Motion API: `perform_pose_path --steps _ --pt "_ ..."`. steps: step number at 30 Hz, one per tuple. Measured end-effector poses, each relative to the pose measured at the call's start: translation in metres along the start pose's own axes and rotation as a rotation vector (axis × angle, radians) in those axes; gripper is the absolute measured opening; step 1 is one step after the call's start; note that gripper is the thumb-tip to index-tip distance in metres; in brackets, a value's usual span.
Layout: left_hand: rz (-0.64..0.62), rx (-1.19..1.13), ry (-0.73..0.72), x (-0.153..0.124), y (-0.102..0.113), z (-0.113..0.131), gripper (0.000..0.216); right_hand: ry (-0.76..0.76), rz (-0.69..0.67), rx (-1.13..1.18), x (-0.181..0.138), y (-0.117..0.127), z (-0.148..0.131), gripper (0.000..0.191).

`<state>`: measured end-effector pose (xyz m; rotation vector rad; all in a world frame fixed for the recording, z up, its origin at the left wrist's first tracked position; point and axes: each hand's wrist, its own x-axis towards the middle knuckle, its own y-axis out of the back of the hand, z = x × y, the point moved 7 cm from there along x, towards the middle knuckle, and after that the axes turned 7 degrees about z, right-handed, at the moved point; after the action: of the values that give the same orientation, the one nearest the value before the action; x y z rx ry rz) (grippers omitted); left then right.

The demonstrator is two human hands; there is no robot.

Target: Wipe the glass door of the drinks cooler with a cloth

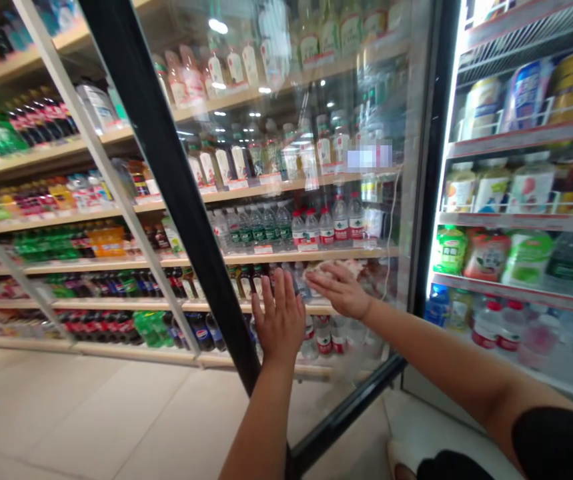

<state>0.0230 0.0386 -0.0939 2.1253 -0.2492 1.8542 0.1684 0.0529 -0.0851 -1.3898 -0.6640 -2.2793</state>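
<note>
Glass point(286, 230) is edged by a black frame point(169, 150) and flanked by a fridge point(521, 220), with cloth point(353, 268) held under the flattened right hand point(340, 291), the left hand point(281, 323) spread empty.

On my feed I see smooth, glossy glass point(311, 193), a satiny frame point(161, 153), matt wood-look shelves point(31, 157) left, and a rumpled, blurred wad point(351, 266), probably cloth.
</note>
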Motion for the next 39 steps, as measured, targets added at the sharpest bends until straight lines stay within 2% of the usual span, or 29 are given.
perform_pose_path --steps 4,6,8,10,12,14,18,21,24,26,28,30,32,34,37,39 --pt "-0.005 -0.007 0.007 0.000 -0.002 -0.002 0.069 -0.246 0.218 -0.057 0.053 0.014 0.031 0.056" --pt "-0.006 -0.034 0.018 -0.001 -0.004 -0.003 0.070 -0.332 0.282 -0.072 0.061 0.015 0.032 0.055" --pt "-0.005 -0.059 0.027 -0.002 -0.004 -0.004 0.070 -0.294 0.238 -0.055 0.052 0.008 0.016 0.053" --pt "-0.008 -0.062 0.025 -0.003 -0.005 -0.004 0.071 -0.183 0.129 -0.014 0.038 -0.002 -0.003 0.050" --pt "-0.012 -0.039 0.011 -0.003 -0.006 -0.004 0.072 -0.119 0.056 0.015 0.035 -0.007 -0.009 0.047" --pt "-0.011 -0.010 -0.002 -0.002 -0.005 -0.003 0.073 -0.163 0.073 0.011 0.051 -0.003 0.002 0.047" --pt "0.011 0.038 -0.032 -0.001 -0.002 -0.001 0.074 -0.284 0.199 -0.029 0.088 0.008 0.025 0.052" --pt "0.008 0.065 -0.042 -0.001 -0.002 -0.001 0.075 -0.220 0.162 -0.043 0.068 0.005 0.011 0.048" --pt "0.009 0.070 -0.041 -0.001 -0.001 0.000 0.075 -0.005 0.038 -0.028 0.028 -0.001 -0.012 0.042" --pt "0.015 0.077 -0.049 -0.001 -0.001 0.000 0.075 0.067 -0.010 -0.021 0.021 0.001 -0.008 0.041" --pt "0.018 0.088 -0.055 0.000 0.000 0.001 0.075 -0.012 0.020 -0.029 0.037 0.010 0.015 0.044" --pt "0.013 0.094 -0.059 0.001 -0.001 0.001 0.075 -0.169 0.112 -0.043 0.062 0.020 0.041 0.046" --pt "0.006 0.098 -0.058 0.002 -0.002 0.001 0.075 -0.288 0.211 -0.054 0.075 0.025 0.053 0.049" --pt "-0.001 0.106 -0.058 0.002 -0.002 0.002 0.075 -0.318 0.248 -0.052 0.069 0.023 0.046 0.052" --pt "0.010 0.121 -0.063 0.002 0.001 0.003 0.075 -0.226 0.183 -0.023 0.049 0.009 0.019 0.053" --pt "0.017 0.116 -0.065 0.002 0.002 0.003 0.075 -0.181 0.142 -0.009 0.049 0.004 0.010 0.049"
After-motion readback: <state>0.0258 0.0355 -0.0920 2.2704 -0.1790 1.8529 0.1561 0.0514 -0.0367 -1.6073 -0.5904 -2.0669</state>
